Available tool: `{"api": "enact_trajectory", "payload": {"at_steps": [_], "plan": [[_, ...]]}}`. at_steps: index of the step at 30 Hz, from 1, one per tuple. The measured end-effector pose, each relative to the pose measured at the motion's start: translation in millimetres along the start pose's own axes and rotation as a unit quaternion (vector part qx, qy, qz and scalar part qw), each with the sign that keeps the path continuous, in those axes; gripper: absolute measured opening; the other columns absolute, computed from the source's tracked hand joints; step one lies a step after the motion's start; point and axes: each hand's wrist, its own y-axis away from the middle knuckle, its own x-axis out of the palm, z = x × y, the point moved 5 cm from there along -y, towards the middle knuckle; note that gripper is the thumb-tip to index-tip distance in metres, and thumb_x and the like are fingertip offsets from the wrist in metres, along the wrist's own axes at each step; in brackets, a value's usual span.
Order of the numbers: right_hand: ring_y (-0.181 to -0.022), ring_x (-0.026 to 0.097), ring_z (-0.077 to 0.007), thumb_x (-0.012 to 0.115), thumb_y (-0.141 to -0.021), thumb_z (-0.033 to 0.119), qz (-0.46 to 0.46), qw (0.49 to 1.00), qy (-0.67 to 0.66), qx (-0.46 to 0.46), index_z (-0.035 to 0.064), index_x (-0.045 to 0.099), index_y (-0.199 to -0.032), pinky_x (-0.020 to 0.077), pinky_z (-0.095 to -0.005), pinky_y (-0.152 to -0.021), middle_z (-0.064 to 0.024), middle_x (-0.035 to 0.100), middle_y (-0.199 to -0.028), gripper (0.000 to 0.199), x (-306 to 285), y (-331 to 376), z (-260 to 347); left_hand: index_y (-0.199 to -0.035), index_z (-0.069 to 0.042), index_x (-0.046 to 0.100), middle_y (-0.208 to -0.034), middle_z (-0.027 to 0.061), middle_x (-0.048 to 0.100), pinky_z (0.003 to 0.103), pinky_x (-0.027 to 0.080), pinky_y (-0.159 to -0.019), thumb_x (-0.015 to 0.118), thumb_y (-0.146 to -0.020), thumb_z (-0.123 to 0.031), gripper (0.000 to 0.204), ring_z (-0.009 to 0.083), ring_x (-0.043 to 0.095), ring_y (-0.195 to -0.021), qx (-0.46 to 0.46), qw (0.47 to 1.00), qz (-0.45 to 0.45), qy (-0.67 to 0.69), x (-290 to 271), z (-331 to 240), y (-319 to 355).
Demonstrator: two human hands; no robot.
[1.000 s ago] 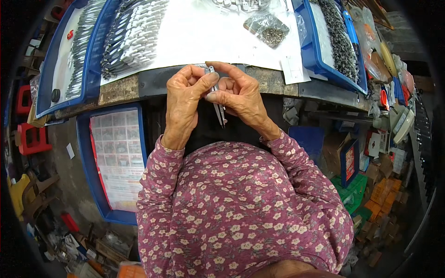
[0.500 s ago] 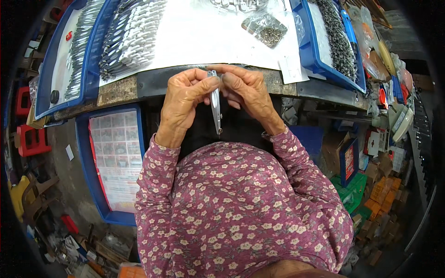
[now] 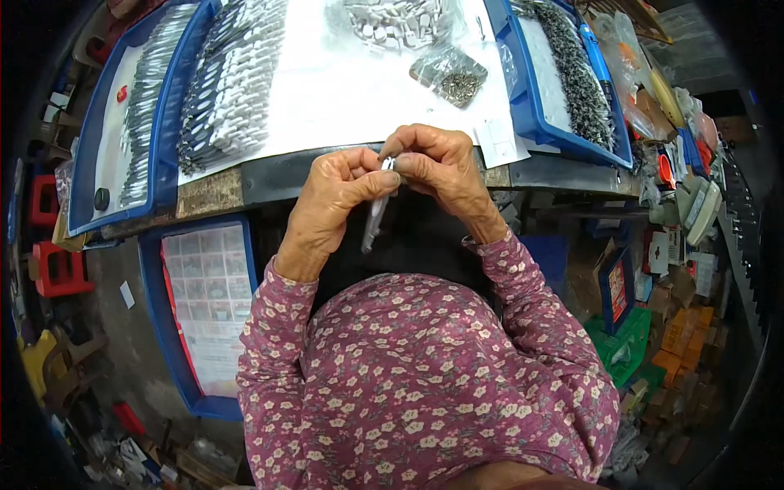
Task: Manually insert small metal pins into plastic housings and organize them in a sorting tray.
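Tool [image 3: 373, 219]: silvery, metal-looking, smooth. Worktop [image 3: 211, 193]: rough wood along front edge, dark smooth strip [image 3: 273, 177] on part. Paper [image 3: 327, 102]: matt white. Tray [image 3: 529, 108], right edge: smooth blue plastic. Small bag [image 3: 450, 75]: clear glossy plastic. Shirt [image 3: 441, 367]: matt cloth.

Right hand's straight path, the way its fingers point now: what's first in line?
Probably the slim silvery piece in the left hand; whether the right hand touches it is unclear.

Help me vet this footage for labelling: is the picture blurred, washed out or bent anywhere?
Head view: the handheld grey piece looks smeared toward its lower end; the white sheet is nearly washed out; the bench edge bows; the picture's corners go black.
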Motion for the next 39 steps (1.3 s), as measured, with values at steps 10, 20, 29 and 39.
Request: {"api": "enact_trajectory", "payload": {"at_steps": [10,20,29,39], "plan": [[-0.049,0.039,-0.0006,0.057,-0.082,0.007,-0.061,0.995,0.074,-0.041,-0.0018,0.059,-0.089,0.0282,-0.0146,-0.042,0.003,0.052,-0.064,0.011,-21,-8,10,-0.083,0.002,0.05,-0.067,0.0012,0.053,0.018,0.038,-0.054,0.057,-0.082,-0.007,0.01,0.0049,0.047,-0.061,0.157,0.958,-0.151,-0.189,23,-11,-6],[-0.068,0.056,-0.0242,0.05,-0.076,0.007,-0.174,0.837,0.479,-0.2,-0.0037,0.055,-0.087,0.0454,-0.0342,-0.06,-0.0159,0.057,-0.078,0.016,-89,-116,18,-0.081,0.001,0.049,-0.064,0.0026,0.046,0.023,0.034,-0.052,0.052,-0.083,-0.006,0.008,0.0079,0.039,-0.058,0.211,0.908,-0.156,-0.327,30,-13,-3],[-0.076,0.057,-0.0399,0.052,-0.069,0.008,-0.175,0.791,0.583,-0.063,-0.0079,0.043,-0.094,0.0451,-0.0489,-0.064,-0.0284,0.051,-0.088,0.031,-94,-146,-2,-0.083,-0.001,0.049,-0.072,-0.0029,0.045,0.017,0.034,-0.059,0.053,-0.086,-0.007,0.008,0.004,0.041,-0.065,0.209,0.912,-0.136,-0.326,23,-7,5],[-0.072,0.057,-0.0407,0.051,-0.066,0.003,-0.202,0.783,0.579,-0.1,-0.0078,0.043,-0.088,0.0457,-0.0479,-0.061,-0.0278,0.053,-0.079,0.026,-101,-147,-5,-0.085,0.002,0.05,-0.072,0.0009,0.05,0.02,0.038,-0.059,0.053,-0.085,-0.005,0.008,0.0064,0.045,-0.065,0.211,0.9,-0.146,-0.352,19,-7,10]]}}
